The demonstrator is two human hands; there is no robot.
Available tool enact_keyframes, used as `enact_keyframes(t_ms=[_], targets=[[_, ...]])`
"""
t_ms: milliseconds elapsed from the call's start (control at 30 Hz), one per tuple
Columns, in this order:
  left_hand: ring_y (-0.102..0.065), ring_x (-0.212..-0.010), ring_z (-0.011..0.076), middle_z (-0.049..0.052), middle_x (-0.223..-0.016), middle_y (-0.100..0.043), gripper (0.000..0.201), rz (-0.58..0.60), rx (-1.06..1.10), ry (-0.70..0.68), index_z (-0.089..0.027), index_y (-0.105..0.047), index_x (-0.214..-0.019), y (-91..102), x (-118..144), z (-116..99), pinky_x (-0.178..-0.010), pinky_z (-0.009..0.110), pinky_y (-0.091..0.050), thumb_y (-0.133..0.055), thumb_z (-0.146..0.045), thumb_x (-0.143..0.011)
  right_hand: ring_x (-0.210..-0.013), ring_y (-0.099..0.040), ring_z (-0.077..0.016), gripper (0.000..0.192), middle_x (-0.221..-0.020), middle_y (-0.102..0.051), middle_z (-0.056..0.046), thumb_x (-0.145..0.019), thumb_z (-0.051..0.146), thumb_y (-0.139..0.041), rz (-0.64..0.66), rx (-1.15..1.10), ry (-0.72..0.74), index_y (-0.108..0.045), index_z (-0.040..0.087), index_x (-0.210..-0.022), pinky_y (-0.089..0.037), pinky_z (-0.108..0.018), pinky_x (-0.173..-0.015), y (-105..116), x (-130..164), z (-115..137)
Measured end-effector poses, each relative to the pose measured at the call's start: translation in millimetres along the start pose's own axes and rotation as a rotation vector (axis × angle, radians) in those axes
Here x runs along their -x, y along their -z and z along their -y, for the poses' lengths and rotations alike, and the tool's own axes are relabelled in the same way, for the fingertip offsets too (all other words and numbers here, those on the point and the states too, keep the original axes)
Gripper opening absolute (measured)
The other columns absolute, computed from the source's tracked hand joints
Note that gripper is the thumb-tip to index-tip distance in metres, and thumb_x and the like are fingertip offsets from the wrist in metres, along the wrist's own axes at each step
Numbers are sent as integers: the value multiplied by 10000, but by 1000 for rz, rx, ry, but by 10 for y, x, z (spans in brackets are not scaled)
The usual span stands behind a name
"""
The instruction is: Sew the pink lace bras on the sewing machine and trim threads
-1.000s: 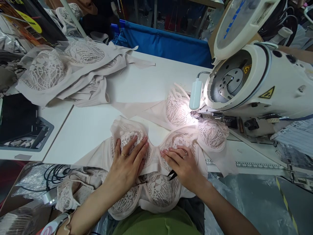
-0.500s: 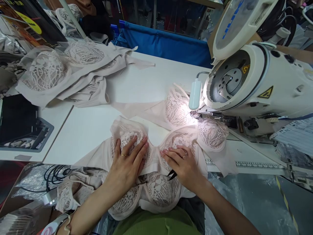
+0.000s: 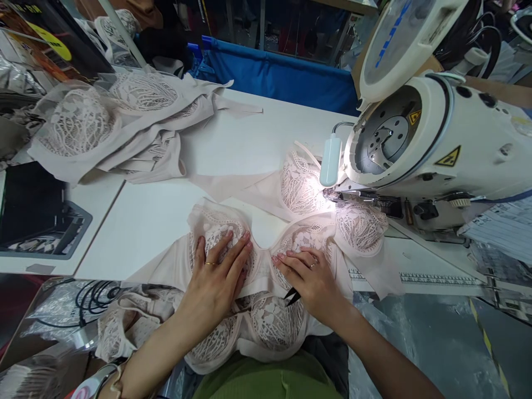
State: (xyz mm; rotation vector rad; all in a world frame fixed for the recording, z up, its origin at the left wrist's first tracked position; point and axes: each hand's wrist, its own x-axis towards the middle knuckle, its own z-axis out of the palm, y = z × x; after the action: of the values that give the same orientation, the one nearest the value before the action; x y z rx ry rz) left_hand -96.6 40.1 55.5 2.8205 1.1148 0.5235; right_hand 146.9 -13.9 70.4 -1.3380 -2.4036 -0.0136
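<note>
Head view, near to far, all placed rel. to the bra at the table's near edge. Left hand lies flat on its left cup, fingers spread, gripping nothing, ring on one finger. Right hand presses the right cup w/ fingers flat; a dark snips tip pokes out under the palm, so it's tucked in that hand. More lace pieces hang below the bra toward the lap. Right of the bra, a printed ruler on the table; digits too small to read. Beyond-right, the sewing machine w/ yellow warning triangles; blue lettering on its top, unreadable. Far left, a bra pile. Left, a dark tray, contents unclear. Vs earlier frames: hands & bra unchanged.
</note>
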Motion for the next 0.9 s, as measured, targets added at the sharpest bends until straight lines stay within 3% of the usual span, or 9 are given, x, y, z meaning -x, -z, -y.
enact_keyframes(t_ms=[133,267,433,600,667,767,833,900], targets=[[-346,-1446,378,157,-1494,-513,462,-28,19,-8,-91,-454,-1434,6,-13,-2,-1191,688,-155,-494,-114,-975,-1068,-586,-212,339,-1151,-725,-75,-978,34,-455,2,-10,3,-642,128,-1245,-414,-404,-988,108,-100,3],[-408,-1426,346,219,-1420,-566,483,-145,53,-31,-84,-442,-1424,61,42,-59,-1189,652,-215,-539,-70,-951,-1057,-552,-231,359,-1137,-693,-99,-970,19,-415,-6,7,-3,-625,120,-1243,-457,-376,-932,180,-357,-14],[-463,-1364,362,267,-1342,-574,662,-272,76,11,-74,-396,-1450,21,267,-139,-1102,560,-404,-713,-170,-877,-956,-555,-238,282,-1047,-640,-125,-876,-55,-485,236,52,3,-628,97,-1065,-491,-327,-727,61,-696,-29],[-354,-1454,354,252,-1487,-442,675,-201,114,112,-126,-250,-1550,-93,421,-73,-1112,552,-410,-466,-32,-918,-783,-550,-199,153,-846,-596,-54,-837,12,-628,442,-75,-67,-607,150,-899,-464,-305,-643,108,-700,-76],[-443,-1401,353,220,-1478,-476,669,-211,237,201,-165,-305,-1525,-62,400,-112,-1084,533,-456,-508,-75,-894,-801,-562,-180,165,-852,-582,-41,-851,90,-685,449,-266,-49,-572,179,-768,-478,-290,-671,289,-618,-96],[-648,-1190,296,143,-1331,-632,563,-196,668,328,-232,-437,-1410,77,281,-327,-963,408,-571,-605,-196,-873,-834,-584,-144,293,-894,-587,-37,-940,174,-602,374,-672,-30,-484,198,-673,-494,-255,-711,698,-437,-68],[-704,-1087,245,96,-1233,-696,447,-70,1028,318,-261,-494,-1327,204,158,-511,-881,322,-603,-587,-211,-893,-777,-570,-135,332,-801,-565,-21,-1000,220,-496,310,-853,-57,-449,211,-671,-479,-249,-684,966,-282,-10],[-699,-1103,231,96,-1258,-688,420,140,1274,210,-267,-500,-1324,330,22,-645,-891,311,-600,-553,-193,-914,-661,-506,-126,356,-700,-503,6,-1027,294,-454,254,-908,-190,-435,219,-679,-431,-248,-607,1145,-110,54]])
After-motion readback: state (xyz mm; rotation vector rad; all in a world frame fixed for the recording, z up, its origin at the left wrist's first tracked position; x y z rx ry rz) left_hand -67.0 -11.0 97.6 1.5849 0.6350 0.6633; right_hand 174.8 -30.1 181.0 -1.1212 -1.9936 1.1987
